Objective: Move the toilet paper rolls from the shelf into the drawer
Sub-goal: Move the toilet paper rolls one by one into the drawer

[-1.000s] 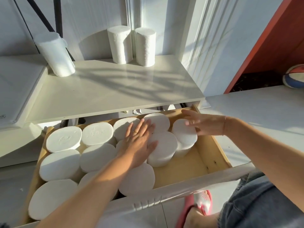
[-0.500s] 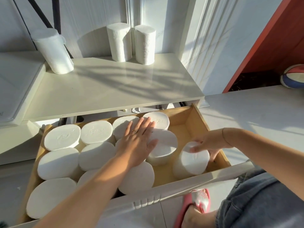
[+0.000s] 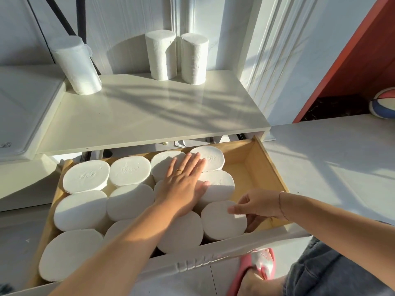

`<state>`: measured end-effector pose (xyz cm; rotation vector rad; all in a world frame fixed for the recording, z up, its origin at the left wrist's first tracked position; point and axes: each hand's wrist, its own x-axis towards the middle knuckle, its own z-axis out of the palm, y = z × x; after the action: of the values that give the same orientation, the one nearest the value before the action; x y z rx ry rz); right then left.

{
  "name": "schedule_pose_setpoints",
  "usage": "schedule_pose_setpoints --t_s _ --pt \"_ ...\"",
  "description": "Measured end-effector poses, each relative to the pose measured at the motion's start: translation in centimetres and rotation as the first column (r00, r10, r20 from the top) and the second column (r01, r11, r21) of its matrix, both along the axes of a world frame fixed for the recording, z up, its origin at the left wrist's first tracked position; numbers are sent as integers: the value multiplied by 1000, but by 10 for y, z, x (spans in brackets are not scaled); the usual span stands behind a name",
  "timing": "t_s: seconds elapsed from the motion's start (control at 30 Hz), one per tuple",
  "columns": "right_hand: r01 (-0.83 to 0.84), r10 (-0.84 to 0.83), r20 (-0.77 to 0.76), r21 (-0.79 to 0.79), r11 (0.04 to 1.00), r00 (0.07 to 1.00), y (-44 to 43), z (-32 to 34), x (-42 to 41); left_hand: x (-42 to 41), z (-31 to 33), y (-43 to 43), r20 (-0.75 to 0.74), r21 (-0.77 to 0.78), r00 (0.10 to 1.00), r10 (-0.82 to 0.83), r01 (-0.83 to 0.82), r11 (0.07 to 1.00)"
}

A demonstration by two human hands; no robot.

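Fifteen toilet paper rolls (image 3: 129, 174) are counted in all. Three are stood on the one shelf (image 3: 149, 116): one wrapped roll (image 3: 75, 67) and two bare rolls (image 3: 161, 54). Twelve are packed in the one drawer (image 3: 267, 167). Two of these are largely covered by the left hand (image 3: 181, 184) and its forearm, and one front roll (image 3: 223, 220) is gripped by the right hand (image 3: 256, 205). One ball (image 3: 383, 103) and one pink slipper (image 3: 258, 263) are seen.

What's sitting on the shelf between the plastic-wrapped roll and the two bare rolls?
Nothing. In the head view, only bare shelf with shadows lies between the wrapped roll and the two bare rolls.
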<state>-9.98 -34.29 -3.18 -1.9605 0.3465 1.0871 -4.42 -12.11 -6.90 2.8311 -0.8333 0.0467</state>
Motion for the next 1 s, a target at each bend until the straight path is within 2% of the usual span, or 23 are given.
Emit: schedule_pose_setpoints --t_s 0.07,0.13,0.2,0.27,0.33,0.4,0.47,0.53,0.67,0.8,0.9,1.0 --pt "-24 25 23 -33 999 999 1 1 0 1 -2 0 9 -13 1000 -5 5 1000" --pt "-173 185 71 -146 974 980 3 9 4 3 -3 0 -4 -39 1000 -12 12 999" --pt "-323 367 125 -274 906 922 6 27 18 5 -2 0 19 -51 1000 5 -4 999" --pt "-336 394 183 -281 899 901 9 47 39 10 1 0 86 -71 996 33 -27 997" --pt "-231 308 328 -253 940 893 12 62 64 19 8 1 116 -111 992 52 -39 993" --pt "-22 103 536 -155 988 838 16 69 96 33 13 4 140 -112 988 71 -55 992" --pt "177 -167 690 57 983 705 21 71 135 50 16 6 160 -120 982 99 -80 990" --pt "310 -359 736 210 927 574 27 68 180 67 19 6 161 -151 977 138 -114 982" --pt "418 -442 785 259 871 434 41 55 261 91 22 7 176 -129 968 179 -157 979" --pt "459 -483 786 291 840 386 51 48 325 96 21 8 241 -78 959 149 -134 988" --pt "462 -550 758 371 805 350 56 46 361 98 21 10 306 -68 944 127 -111 992" --pt "438 -582 749 428 790 317 62 47 385 98 19 11 288 -77 949 130 -113 991"
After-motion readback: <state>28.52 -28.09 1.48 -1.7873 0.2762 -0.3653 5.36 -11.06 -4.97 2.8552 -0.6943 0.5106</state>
